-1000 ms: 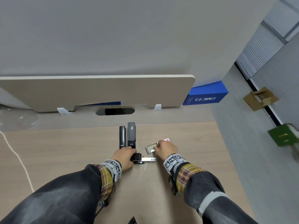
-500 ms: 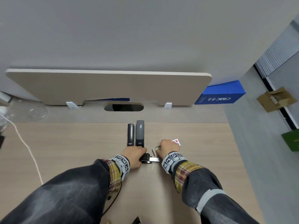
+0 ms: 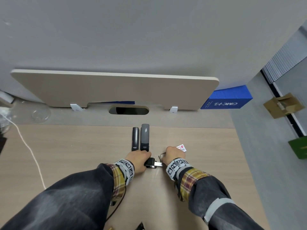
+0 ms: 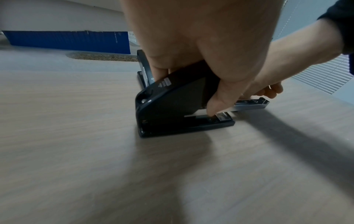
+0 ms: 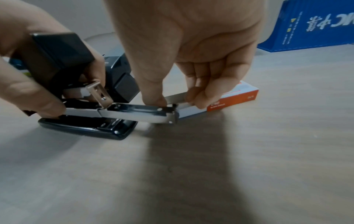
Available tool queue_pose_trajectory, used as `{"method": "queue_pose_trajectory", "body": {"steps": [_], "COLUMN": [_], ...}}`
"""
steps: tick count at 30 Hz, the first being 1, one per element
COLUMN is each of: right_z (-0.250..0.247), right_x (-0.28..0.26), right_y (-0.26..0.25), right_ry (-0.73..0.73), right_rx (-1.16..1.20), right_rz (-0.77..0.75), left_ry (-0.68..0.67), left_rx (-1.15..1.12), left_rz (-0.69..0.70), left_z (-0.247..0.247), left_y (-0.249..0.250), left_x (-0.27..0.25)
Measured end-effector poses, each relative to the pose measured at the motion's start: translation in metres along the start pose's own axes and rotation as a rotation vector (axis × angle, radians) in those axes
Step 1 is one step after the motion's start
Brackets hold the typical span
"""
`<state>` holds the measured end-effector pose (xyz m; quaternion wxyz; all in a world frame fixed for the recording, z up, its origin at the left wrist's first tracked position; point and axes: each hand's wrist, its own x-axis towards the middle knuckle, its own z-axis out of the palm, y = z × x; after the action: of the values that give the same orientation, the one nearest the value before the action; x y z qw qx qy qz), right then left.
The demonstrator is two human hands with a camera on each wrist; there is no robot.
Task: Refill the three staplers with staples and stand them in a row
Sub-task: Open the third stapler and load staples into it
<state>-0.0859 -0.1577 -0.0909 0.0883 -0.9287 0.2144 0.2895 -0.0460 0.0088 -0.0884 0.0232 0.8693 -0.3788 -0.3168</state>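
Observation:
A black stapler (image 3: 150, 162) stands on the desk with its metal staple tray (image 5: 134, 112) pulled out to the right. My left hand (image 3: 139, 159) grips its body from above, as the left wrist view shows on the stapler (image 4: 172, 106). My right hand (image 5: 178, 102) pinches a silver strip of staples (image 5: 176, 97) over the tray's outer end. Two more staplers, one black (image 3: 135, 138) and one grey (image 3: 145, 136), lie side by side just beyond. An orange and white staple box (image 5: 229, 100) lies behind my right hand.
A beige divider panel (image 3: 116, 88) and a cable slot (image 3: 128, 110) run along the desk's far edge. A blue box (image 3: 227, 98) stands at the back right. A white cable (image 3: 31, 151) crosses the left side. The desk's right edge drops to the floor.
My right hand has drawn in from the staple box to the pulled-out tray. My left hand has stayed on the stapler. The head view has shifted slightly.

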Motion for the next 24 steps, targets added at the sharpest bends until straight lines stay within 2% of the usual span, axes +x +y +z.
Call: {"method": "queue_pose_trajectory", "body": {"steps": [4, 6, 9, 13, 15, 18, 21, 24], "right_z": [-0.008, -0.011, -0.014, -0.021, -0.028, -0.037, -0.041, -0.04], "right_x": [-0.007, -0.011, -0.022, -0.039, -0.048, -0.061, -0.069, -0.073], "right_y": [0.01, 0.018, 0.029, 0.027, 0.019, 0.01, 0.008, 0.01], "right_ry": [0.011, 0.019, 0.079, 0.197, 0.265, 0.338, 0.344, 0.348], "right_rx": [0.161, 0.285, 0.361, 0.369, 0.39, 0.412, 0.418, 0.442], "right_rz": [0.006, -0.017, -0.137, -0.293, -0.342, -0.395, -0.407, -0.397], "left_ry": [-0.01, 0.027, 0.196, 0.409, 0.395, 0.237, 0.145, 0.141], "left_rx": [-0.035, -0.083, -0.203, -0.571, -0.845, -1.176, -1.317, -1.415], "left_rz": [-0.005, -0.008, -0.006, -0.143, -0.197, -0.195, -0.161, -0.148], "left_z": [0.0, -0.002, -0.011, -0.03, -0.04, -0.049, -0.055, -0.056], "left_y": [-0.001, -0.001, 0.003, 0.013, 0.018, 0.028, 0.036, 0.038], "left_x": [-0.002, -0.004, -0.011, -0.014, -0.013, -0.015, -0.024, -0.027]}}
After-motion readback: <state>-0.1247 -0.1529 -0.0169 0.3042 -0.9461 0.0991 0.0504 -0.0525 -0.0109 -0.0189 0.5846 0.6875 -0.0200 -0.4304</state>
